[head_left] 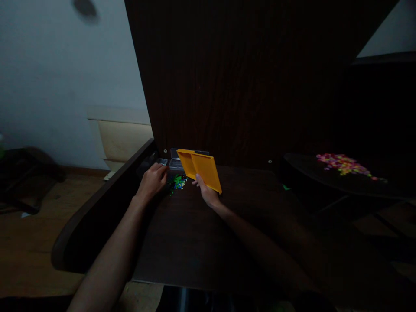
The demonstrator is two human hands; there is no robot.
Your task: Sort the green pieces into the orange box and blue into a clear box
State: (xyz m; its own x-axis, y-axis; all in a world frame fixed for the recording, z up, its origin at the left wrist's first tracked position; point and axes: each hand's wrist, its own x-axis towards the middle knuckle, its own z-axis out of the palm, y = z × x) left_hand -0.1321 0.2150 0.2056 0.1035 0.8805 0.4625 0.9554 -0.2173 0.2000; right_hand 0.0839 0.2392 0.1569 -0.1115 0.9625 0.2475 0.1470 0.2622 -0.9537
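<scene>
Your right hand (209,195) grips a yellow divided tray (207,170).
It partly hides a clear case (176,164); your left hand (153,180) has a grip I cannot tell.

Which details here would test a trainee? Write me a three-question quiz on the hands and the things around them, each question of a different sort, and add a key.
1. Multiple choice: which hand holds the yellow tray?
a) the left only
b) the right only
c) both

2. True or false: the pink-and-yellow heap lies inside the yellow tray.

3. Short answer: name two colours that stand out in the heap of small pieces beside the left hand.

Key:
1. b, the right hand.
2. False; the pink-and-yellow heap lies on a separate dark surface at the picture's right.
3. Green and blue.
</scene>
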